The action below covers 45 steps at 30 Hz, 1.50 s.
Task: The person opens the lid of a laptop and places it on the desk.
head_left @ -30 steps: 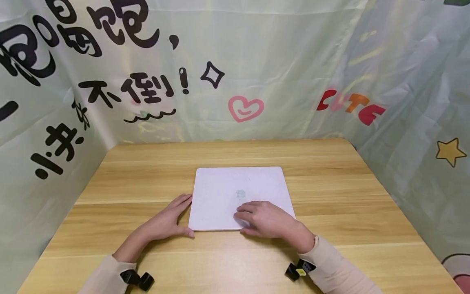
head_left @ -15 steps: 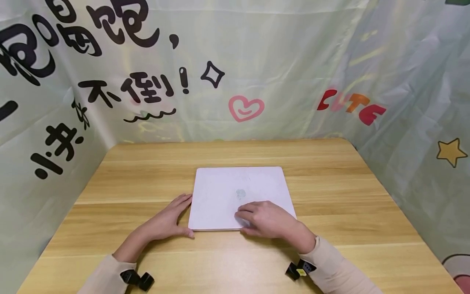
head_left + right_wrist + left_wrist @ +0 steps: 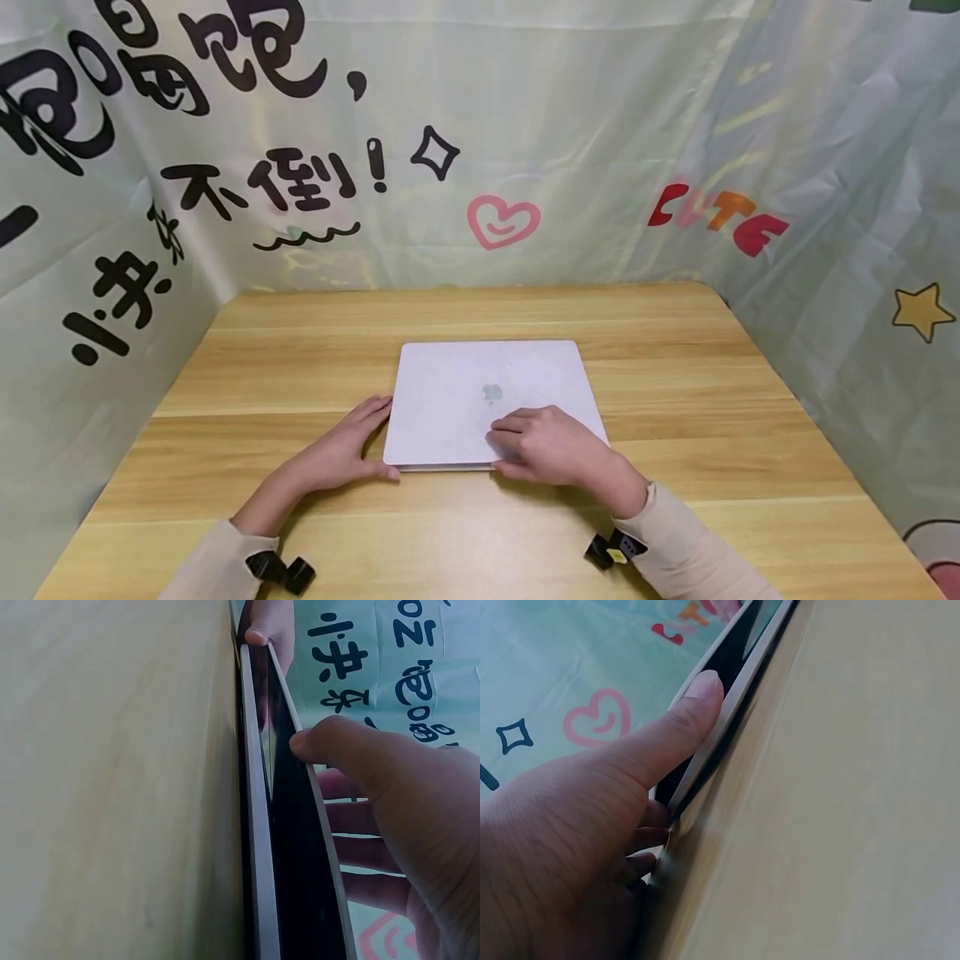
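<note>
A silver laptop (image 3: 450,400) with an apple logo lies on the wooden table, its lid raised a narrow gap at the front. My right hand (image 3: 551,446) holds the lid's front edge, thumb below and fingers over the top. In the right wrist view, its thumb touches the rim of the lid (image 3: 322,825), apart from the laptop base (image 3: 259,817). My left hand (image 3: 333,454) rests at the front left corner, straight fingers along the left side. In the left wrist view, its thumb (image 3: 694,709) lies against the front edge; its other fingertips are partly hidden.
The wooden table (image 3: 300,350) extends around the laptop. A printed cloth (image 3: 585,125) stands behind and along both sides. Small black cameras sit on both sleeves, the left camera (image 3: 281,571) and the right camera (image 3: 615,550).
The lid's front edge has risen slightly off the base, and a thin dark gap now shows there. My right hand has moved slightly up and right with it; the left hand is nearly still.
</note>
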Motion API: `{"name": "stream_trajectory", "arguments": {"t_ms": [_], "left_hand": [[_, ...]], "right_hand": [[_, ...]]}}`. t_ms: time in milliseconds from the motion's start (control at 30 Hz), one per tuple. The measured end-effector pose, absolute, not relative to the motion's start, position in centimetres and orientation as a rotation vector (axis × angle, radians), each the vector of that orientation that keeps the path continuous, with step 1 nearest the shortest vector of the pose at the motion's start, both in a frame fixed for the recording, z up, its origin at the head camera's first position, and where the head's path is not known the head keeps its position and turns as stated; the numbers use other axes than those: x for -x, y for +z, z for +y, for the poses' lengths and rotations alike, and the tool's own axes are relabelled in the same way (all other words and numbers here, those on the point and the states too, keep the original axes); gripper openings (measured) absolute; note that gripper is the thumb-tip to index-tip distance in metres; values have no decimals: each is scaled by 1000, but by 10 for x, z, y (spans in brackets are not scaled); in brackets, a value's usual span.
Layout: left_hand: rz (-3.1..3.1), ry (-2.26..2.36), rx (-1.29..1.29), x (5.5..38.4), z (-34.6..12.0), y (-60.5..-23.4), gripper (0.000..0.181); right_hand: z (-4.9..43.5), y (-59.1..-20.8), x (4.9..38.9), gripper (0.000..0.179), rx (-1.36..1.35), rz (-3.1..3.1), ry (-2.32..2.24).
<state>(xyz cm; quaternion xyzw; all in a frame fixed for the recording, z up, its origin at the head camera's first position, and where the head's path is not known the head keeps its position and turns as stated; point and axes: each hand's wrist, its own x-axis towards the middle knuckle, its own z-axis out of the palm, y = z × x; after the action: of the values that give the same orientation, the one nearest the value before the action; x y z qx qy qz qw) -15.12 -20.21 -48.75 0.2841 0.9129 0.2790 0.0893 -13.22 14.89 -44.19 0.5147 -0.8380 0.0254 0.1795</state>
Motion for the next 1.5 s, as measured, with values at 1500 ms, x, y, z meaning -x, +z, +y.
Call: {"name": "stream_trajectory", "arguments": {"t_ms": [1500], "left_hand": [[2811, 705, -920, 149, -206, -483, 103]], "right_hand": [[147, -430, 127, 26, -1320, -2169, 103]]}}
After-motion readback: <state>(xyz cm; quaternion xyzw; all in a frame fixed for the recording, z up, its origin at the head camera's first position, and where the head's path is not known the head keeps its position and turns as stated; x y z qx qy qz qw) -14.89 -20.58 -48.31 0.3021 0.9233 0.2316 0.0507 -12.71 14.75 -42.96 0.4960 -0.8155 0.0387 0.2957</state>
